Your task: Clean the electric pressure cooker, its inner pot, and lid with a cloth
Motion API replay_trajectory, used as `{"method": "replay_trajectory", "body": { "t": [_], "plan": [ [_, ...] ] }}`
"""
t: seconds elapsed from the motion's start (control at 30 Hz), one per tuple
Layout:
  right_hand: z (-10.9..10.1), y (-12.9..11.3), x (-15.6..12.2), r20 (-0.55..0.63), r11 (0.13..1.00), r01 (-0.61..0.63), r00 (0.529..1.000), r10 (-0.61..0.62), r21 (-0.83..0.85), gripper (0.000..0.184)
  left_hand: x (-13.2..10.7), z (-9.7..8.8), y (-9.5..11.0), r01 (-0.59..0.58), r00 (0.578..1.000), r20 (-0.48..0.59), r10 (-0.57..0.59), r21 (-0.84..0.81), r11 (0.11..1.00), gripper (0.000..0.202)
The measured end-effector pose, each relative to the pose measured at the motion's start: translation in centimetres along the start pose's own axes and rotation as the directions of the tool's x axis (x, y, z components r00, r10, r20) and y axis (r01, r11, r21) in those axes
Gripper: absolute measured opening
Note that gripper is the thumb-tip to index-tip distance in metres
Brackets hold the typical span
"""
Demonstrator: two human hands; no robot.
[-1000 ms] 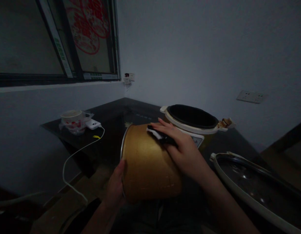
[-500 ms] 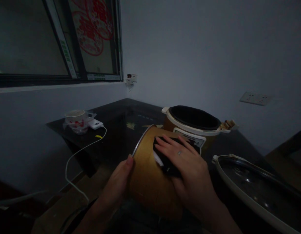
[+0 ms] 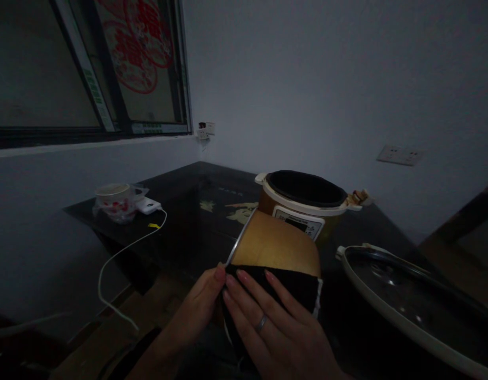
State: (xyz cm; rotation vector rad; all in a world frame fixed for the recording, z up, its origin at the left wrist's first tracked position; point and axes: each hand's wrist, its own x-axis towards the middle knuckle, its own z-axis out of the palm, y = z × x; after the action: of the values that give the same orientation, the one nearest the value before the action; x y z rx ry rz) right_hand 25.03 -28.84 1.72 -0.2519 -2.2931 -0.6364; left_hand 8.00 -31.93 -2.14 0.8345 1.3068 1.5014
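A gold-brown inner pot [image 3: 281,241] with a thin silvery rim is tilted on its side in front of me. At its rim, my left hand [image 3: 204,298] grips the near left edge with the thumb on the outside. My right hand [image 3: 267,322] presses a black cloth [image 3: 299,290] with white edging against the pot's outer wall, fingers stretched over the cloth. The cloth covers the pot's lower part. Just behind the pot stands a rice cooker [image 3: 297,208] with a dark open cavity and a control panel on its front.
A glass lid with a pale rim [image 3: 386,295] is at the right. On the dark table [image 3: 176,211], a bagged tub [image 3: 115,203] sits beside a white device [image 3: 149,206] whose cable [image 3: 105,264] hangs off the edge. Wall sockets [image 3: 400,155] are behind.
My right hand and the cloth have moved down and left along the pot wall, toward the rim. The cloth is spread wider. My left hand still holds the rim.
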Motion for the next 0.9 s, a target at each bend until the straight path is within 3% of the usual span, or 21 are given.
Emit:
{"method": "replay_trajectory", "body": {
  "t": [0.1,0.23,0.33,0.43,0.6,0.73,0.9],
  "plan": [
    [-0.1,0.2,0.1,0.01,1.0,-0.014,1.0,0.015,-0.014,0.035,0.3,-0.5,-0.7,-0.043,0.99,0.132,0.048,-0.035,0.998,0.068],
    [-0.8,0.9,0.7,0.077,1.0,-0.013,0.997,0.014,-0.025,0.038,0.6,-1.0,-1.3,-0.171,0.945,0.269,0.187,-0.083,0.982,0.088],
    [-1.3,1.7,0.8,0.138,0.999,-0.025,0.99,0.028,-0.023,0.041,0.4,-1.0,-1.7,-0.23,0.95,0.212,0.23,-0.022,0.973,0.076],
    [-1.5,2.3,0.9,0.164,0.997,-0.078,0.984,0.076,0.009,0.046,0.3,-1.0,-1.9,-0.197,0.975,0.119,0.189,0.054,0.979,0.058],
    [-1.5,3.6,1.8,0.244,0.976,-0.194,0.956,0.164,0.103,0.059,0.3,-1.4,-2.4,-0.136,0.983,0.127,0.134,0.003,0.991,0.058],
    [-1.3,6.5,3.3,0.373,0.875,-0.391,0.887,0.274,0.287,0.061,0.3,-1.7,-2.7,-0.062,0.983,0.169,0.066,-0.032,0.998,0.064],
    [1.4,12.0,4.4,0.54,0.619,-0.664,0.731,0.419,0.419,0.036,0.4,-2.0,-2.9,-0.039,0.985,0.169,0.046,-0.042,0.998,0.066]
  ]
}}
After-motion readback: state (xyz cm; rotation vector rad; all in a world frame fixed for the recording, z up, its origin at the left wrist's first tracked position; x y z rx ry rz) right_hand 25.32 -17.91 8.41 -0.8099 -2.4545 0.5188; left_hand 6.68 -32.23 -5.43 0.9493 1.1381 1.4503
